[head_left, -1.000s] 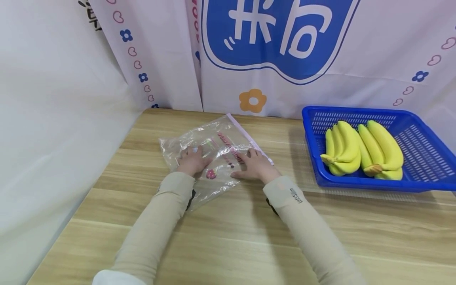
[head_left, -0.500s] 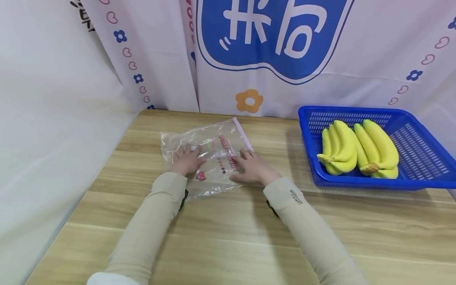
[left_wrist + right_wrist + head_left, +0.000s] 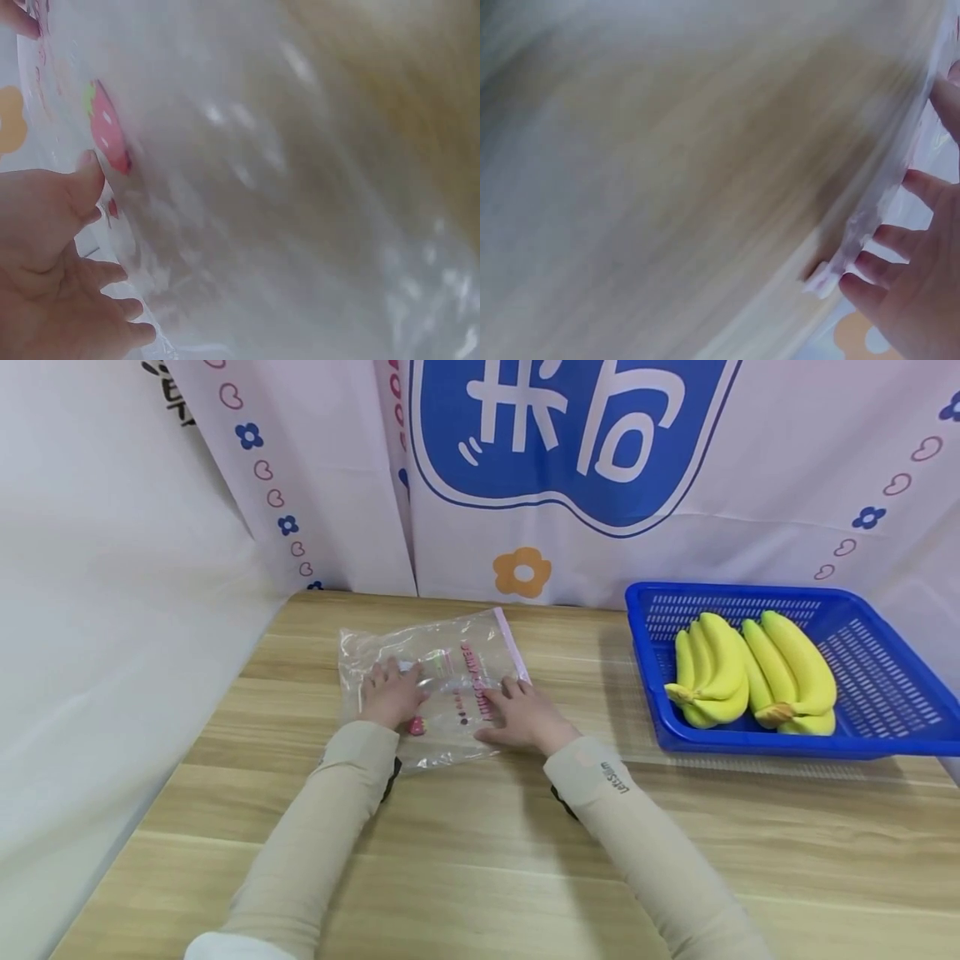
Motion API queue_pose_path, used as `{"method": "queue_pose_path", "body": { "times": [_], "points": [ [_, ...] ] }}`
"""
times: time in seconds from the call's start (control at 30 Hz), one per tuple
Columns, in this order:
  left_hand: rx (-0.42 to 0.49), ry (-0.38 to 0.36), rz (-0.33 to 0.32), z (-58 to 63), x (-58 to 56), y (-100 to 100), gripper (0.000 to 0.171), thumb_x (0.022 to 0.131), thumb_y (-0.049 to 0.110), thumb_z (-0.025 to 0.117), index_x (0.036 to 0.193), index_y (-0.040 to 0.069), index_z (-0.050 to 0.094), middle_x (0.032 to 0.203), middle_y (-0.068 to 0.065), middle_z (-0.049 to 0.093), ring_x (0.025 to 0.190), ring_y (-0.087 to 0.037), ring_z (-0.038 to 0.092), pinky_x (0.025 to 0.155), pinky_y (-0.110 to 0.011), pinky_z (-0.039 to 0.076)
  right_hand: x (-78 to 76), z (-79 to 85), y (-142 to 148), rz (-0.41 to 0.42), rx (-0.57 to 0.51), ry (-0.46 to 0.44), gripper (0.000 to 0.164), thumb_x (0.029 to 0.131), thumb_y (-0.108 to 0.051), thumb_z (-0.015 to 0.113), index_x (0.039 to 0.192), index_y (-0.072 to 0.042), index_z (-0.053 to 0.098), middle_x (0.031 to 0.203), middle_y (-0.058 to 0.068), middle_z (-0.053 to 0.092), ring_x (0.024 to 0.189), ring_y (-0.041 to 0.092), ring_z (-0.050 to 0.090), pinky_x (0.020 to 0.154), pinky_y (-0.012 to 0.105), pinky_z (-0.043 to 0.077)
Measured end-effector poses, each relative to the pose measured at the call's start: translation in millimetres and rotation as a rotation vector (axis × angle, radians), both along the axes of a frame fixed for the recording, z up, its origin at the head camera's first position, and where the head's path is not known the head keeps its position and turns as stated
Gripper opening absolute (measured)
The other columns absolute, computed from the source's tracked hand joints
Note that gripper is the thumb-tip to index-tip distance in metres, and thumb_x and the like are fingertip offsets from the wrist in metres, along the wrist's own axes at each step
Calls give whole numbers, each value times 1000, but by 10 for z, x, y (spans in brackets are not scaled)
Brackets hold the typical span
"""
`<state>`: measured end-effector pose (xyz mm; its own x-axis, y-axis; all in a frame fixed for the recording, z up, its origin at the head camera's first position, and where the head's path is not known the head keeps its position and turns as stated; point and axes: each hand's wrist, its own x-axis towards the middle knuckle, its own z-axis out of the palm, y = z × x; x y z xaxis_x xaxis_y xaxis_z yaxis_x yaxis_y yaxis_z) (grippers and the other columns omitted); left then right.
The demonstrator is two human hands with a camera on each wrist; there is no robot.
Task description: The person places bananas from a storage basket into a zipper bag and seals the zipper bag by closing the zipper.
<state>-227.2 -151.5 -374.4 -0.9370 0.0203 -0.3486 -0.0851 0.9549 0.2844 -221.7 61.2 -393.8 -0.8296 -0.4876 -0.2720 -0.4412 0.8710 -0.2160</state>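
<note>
While the clear printed plastic bag [image 3: 442,745] lies near the back edge of the wood-grain counter [image 3: 465,877], the left hand [image 3: 392,695] and right hand [image 3: 525,718] rest on it, fingers spread. Counter stretches nearer the person; a patterned curtain [image 3: 337,493] bounds the back, a blue basket [image 3: 780,745] with 2 banana bunches [image 3: 720,664] the right.

So over on the right of my view I've got a blue plastic basket [image 3: 885,746] with slotted sides, two bunches of yellow bananas [image 3: 716,668] lying in its left half, a bit greenish in places. It's sitting on my wood-grain bench [image 3: 465,860]. Across the top there's a pale cloth backdrop [image 3: 337,485] with a big blue emblem [image 3: 570,477], an orange flower [image 3: 522,557] below it, and strings of pink hearts [image 3: 231,396] and little blue flowers [image 3: 249,436] toward both sides. Plain white sheet [image 3: 112,568] fills the left, black lettering [image 3: 176,397] upper left.
</note>
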Motion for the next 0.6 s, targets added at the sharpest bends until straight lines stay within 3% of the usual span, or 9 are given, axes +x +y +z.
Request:
{"method": "queue_pose_path", "body": {
  "times": [0.1, 0.33, 0.6],
  "points": [
    [-32, 26, -16, -6, -3, 23, 57, 101, 27, 42, 152, 11, 22, 156, -32, -1, 144, -51, -3, 118, -64, -1, 21, 14, -33, -22, 2, -11, 80, 89, -61, 52, 152, -19, 26, 159, 19, 19, 145, 41, 21, 118, 53, 24],
    [-91, 104, -16, -62, -48, 17, 55, 98, 30, 48, 148, 11, 33, 144, -36, 27, 134, -48, 26, 115, -58, 20, 51, 28, -71, -53, 0, -14, 79, 88, -61, 53, 151, -19, 29, 158, 20, 19, 144, 42, 23, 117, 55, 26],
    [-39, 66, 9, -90, -72, 19, 51, 100, 28, 45, 147, 10, 35, 145, -36, 28, 133, -53, 26, 114, -59, 24, 49, 19, -91, -59, 22, -7, 81, 88, -63, 52, 151, -20, 28, 158, 19, 20, 144, 41, 24, 115, 55, 29]
  ]
}}
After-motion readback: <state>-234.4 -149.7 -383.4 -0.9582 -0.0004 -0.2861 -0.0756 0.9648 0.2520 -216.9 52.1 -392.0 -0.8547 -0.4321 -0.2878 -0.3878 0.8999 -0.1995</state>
